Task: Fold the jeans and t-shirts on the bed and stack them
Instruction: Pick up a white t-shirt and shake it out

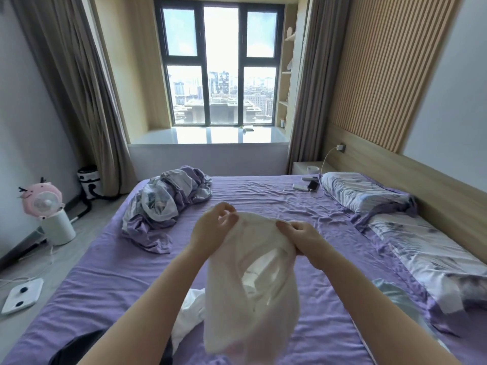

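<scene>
A white t-shirt (pixel 253 285) hangs in the air above the purple bed (pixel 105 285), held up by both hands at its top edge. My left hand (pixel 210 227) pinches the cloth at the upper left with curled fingers. My right hand (pixel 303 238) grips the upper right edge. Another white garment (pixel 189 317) lies crumpled on the sheet below. A dark garment (pixel 79 346), possibly jeans, lies at the near left edge. A pale blue garment (pixel 392 293) lies at the right.
A bunched purple-and-white duvet (pixel 168 204) sits on the far left of the bed. Pillows (pixel 369 193) line the right side by the headboard. Phones and a cable (pixel 305 186) lie at the far right. A pink fan (pixel 44 204) and scale (pixel 22 295) stand on the floor.
</scene>
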Demonstrator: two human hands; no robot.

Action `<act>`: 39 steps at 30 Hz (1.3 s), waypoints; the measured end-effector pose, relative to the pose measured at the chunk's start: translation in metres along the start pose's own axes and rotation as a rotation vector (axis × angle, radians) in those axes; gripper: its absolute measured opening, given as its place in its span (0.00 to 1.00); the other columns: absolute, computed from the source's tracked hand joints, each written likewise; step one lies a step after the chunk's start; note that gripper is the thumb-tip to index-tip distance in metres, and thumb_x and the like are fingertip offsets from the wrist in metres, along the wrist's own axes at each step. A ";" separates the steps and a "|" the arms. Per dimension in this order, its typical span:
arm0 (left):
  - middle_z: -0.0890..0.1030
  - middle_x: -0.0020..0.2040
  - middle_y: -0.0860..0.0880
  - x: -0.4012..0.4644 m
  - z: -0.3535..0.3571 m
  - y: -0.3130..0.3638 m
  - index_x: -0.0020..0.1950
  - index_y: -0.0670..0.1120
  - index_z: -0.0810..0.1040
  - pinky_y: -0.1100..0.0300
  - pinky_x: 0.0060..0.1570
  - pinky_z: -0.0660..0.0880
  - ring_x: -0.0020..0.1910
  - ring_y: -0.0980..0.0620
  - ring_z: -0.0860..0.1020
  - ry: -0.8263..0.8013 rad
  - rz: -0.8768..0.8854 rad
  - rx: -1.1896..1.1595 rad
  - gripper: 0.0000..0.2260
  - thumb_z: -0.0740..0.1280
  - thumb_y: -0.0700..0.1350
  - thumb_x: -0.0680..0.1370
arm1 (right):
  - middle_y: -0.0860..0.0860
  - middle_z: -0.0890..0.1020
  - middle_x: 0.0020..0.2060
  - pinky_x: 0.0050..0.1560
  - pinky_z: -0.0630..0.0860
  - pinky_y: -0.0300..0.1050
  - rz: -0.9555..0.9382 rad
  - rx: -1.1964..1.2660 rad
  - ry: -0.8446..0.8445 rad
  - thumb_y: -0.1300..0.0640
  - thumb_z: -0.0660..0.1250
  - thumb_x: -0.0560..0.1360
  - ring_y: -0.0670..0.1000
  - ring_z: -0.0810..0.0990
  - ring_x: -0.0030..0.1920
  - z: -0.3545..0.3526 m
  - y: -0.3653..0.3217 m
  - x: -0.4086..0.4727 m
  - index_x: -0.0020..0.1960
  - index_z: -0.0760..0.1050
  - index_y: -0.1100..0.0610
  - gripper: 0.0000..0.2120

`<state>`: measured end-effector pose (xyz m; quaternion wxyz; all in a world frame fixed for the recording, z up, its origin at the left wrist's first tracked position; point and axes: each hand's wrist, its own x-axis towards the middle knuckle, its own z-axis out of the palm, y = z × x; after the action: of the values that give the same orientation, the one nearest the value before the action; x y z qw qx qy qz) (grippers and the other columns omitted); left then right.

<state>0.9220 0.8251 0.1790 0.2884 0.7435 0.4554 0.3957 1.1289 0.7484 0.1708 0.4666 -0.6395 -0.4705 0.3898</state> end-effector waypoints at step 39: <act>0.80 0.44 0.43 -0.043 0.008 -0.004 0.54 0.42 0.71 0.53 0.41 0.78 0.43 0.46 0.81 -0.216 -0.315 -0.001 0.15 0.71 0.48 0.74 | 0.58 0.81 0.41 0.41 0.77 0.44 0.052 0.407 -0.354 0.67 0.55 0.78 0.52 0.80 0.38 0.058 -0.001 0.001 0.53 0.78 0.64 0.13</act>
<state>0.9159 0.7871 0.1579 0.3946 0.7011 0.5322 0.2637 1.0745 0.7629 0.1562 0.4857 -0.4665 -0.4402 0.5939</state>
